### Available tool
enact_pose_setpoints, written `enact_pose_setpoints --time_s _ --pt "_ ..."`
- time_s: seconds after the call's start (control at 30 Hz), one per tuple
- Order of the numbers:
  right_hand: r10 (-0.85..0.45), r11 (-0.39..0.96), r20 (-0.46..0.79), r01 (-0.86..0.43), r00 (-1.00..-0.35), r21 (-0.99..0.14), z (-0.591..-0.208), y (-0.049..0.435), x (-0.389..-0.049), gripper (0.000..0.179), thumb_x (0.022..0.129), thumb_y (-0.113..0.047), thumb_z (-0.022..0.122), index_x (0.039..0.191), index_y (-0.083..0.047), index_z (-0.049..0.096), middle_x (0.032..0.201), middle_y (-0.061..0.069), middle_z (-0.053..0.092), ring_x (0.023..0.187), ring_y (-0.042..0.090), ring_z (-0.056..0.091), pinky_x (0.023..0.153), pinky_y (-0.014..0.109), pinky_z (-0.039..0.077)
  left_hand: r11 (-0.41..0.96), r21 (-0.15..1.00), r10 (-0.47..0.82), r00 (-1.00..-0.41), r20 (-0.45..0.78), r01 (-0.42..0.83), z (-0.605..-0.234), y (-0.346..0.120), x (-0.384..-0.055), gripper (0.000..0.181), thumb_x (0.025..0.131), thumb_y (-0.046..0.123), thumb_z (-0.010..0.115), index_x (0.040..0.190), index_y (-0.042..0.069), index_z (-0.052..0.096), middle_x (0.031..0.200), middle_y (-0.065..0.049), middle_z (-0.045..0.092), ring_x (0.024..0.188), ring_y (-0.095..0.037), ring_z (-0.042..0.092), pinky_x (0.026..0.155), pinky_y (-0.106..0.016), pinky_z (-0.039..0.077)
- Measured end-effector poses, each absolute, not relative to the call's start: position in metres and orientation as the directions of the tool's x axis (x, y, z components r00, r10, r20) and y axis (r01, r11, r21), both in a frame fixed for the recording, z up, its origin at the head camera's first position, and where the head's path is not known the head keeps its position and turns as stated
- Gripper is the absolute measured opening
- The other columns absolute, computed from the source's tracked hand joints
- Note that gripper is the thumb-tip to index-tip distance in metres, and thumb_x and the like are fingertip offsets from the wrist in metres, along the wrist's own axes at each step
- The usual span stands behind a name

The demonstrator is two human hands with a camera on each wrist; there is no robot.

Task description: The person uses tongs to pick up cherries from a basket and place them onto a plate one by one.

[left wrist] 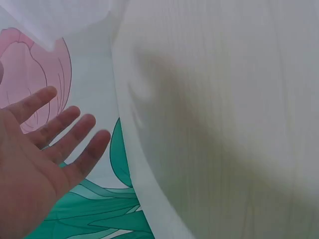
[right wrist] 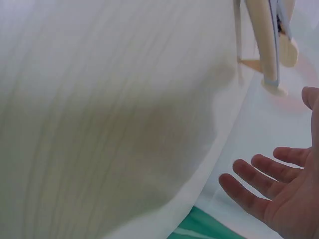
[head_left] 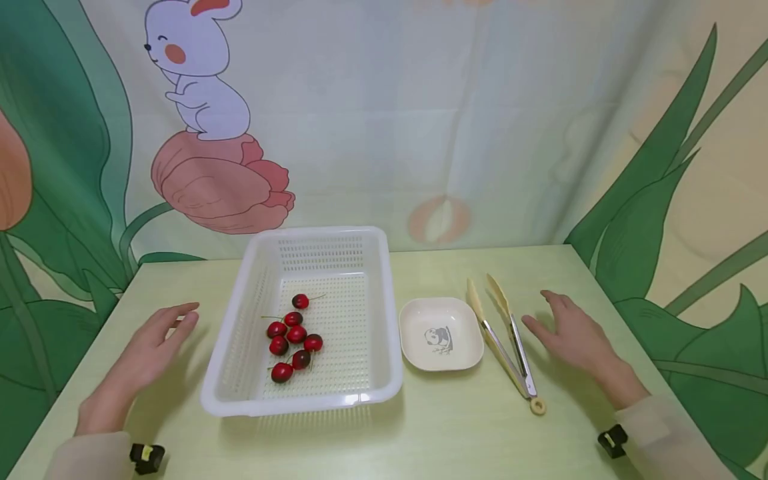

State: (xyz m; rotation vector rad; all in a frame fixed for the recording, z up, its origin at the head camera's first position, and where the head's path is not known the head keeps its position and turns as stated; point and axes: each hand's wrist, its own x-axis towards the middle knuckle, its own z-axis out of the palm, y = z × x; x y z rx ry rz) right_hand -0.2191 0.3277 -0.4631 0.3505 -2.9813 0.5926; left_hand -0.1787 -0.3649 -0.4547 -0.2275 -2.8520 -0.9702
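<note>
My left hand is held to the left of a white plastic basket, its fingers apart and nothing in them. Several dark red cherries, some with stems, lie in the left half of the basket. To the right of the tongs is my right hand, also holding nothing, thumb toward them. These tongs have metal arms with cream tips, spread apart, and a ring at the near end. Between basket and tongs sits a small square cream dish with a panda print. In the left wrist view, the left fingers are spread.
All of this stands on a pale yellow-green table. A fabric backdrop with a printed rabbit and flowers hangs behind the table's far edge, close behind the basket. More printed leaves run along the right side.
</note>
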Motion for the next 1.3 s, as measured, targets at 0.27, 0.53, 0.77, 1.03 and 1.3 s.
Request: enact_pose_setpoints --time_s 0.27,0.53,0.77,1.03,1.3 --pt "-0.202 0.894 0.075 -0.215 -0.977 -0.393 -0.467 0.306 -0.213 0.087 0.100 -0.060 0.057 0.149 0.010 0.037 0.137 0.032 0.053 0.118 0.047 0.060 0.089 0.063 0.051 0.673 0.724 0.088 -0.988 0.124 0.151 -0.452 -0.351 -0.178 0.054 0.113 0.034 0.039 0.153 -0.003 0.039 0.143 -0.030 0.046 0.118 -0.044 0.053 0.074 -0.028 0.059" --pt "-0.196 0.914 0.082 -0.212 -0.977 -0.347 -0.470 0.289 -0.210 0.097 0.094 -0.066 0.061 0.148 0.011 0.037 0.136 0.034 0.053 0.115 0.048 0.061 0.084 0.062 0.054 0.523 0.839 0.090 -0.989 0.117 0.147 -0.453 -0.339 -0.177 0.052 0.113 0.031 0.040 0.153 -0.002 0.037 0.132 -0.021 0.050 0.103 -0.014 0.056 0.076 -0.033 0.061" --pt "-0.193 0.933 0.072 -0.205 -0.979 -0.296 -0.473 0.279 -0.211 0.096 0.093 -0.060 0.066 0.145 0.016 0.036 0.131 0.037 0.053 0.107 0.046 0.063 0.076 0.060 0.056 0.395 0.913 0.085 -0.993 0.076 0.103 -0.453 -0.332 -0.175 0.052 0.112 0.032 0.041 0.152 -0.001 0.035 0.124 -0.013 0.051 0.101 -0.015 0.060 0.078 -0.034 0.061" --pt "-0.184 0.941 0.055 -0.192 -0.981 -0.278 -0.475 0.273 -0.215 0.096 0.087 -0.062 0.072 0.134 0.015 0.043 0.108 0.025 0.060 0.079 0.029 0.062 0.057 0.044 0.054 0.190 0.982 0.135 -0.991 -0.009 0.017 -0.449 -0.326 -0.175 0.050 0.110 0.023 0.047 0.154 0.004 0.031 0.120 -0.002 0.057 0.103 -0.011 0.064 0.083 -0.031 0.059" --pt "-0.182 0.942 0.051 -0.189 -0.982 -0.277 -0.476 0.267 -0.218 0.080 0.088 -0.057 0.072 0.120 0.013 0.049 0.087 0.014 0.058 0.066 0.023 0.057 0.048 0.037 0.047 0.053 0.998 0.165 -0.986 -0.026 -0.018 -0.449 -0.321 -0.176 0.050 0.108 0.019 0.052 0.153 0.007 0.034 0.122 0.002 0.063 0.106 -0.011 0.067 0.087 -0.030 0.058"
